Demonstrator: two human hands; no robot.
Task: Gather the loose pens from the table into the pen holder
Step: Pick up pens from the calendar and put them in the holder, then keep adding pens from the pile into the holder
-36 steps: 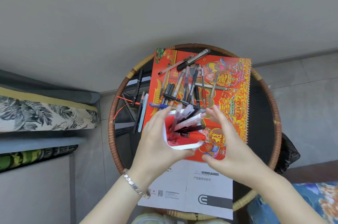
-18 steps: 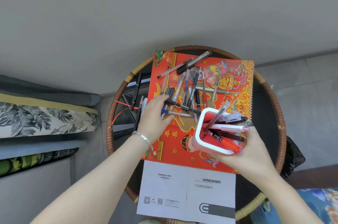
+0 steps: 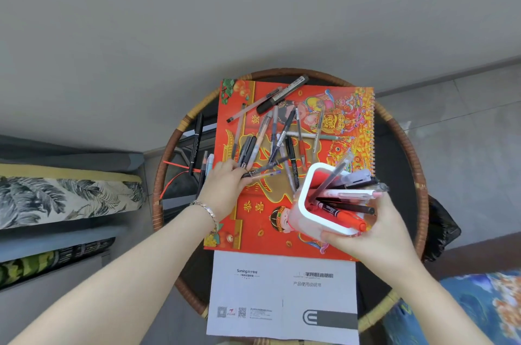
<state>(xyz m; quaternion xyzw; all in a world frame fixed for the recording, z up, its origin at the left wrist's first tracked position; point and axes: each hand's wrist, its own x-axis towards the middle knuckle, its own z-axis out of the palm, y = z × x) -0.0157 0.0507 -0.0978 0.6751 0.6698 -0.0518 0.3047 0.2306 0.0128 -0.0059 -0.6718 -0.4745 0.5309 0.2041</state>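
My right hand [image 3: 375,234] grips the white pen holder [image 3: 306,209], tilted on its side above the table's right half, with several pens and a red marker [image 3: 345,217] sticking out of it. My left hand [image 3: 225,189] rests on the pile of loose pens [image 3: 277,136] spread over a red calendar [image 3: 349,119]; its fingers are closed around a dark pen [image 3: 265,168] and a blue one. A black marker [image 3: 282,95] lies at the calendar's far edge. Three more pens [image 3: 197,141] lie left of the calendar on the glass.
The round rattan-rimmed table [image 3: 417,164] stands against a grey wall. A white instruction booklet [image 3: 282,294] lies at the near edge. A leaf-print cushion [image 3: 64,198] is to the left, a blue floral fabric [image 3: 479,305] at lower right.
The holder passed from my left hand to my right and moved right. My left hand reached left to the pen pile and closed its fingers on pens there.
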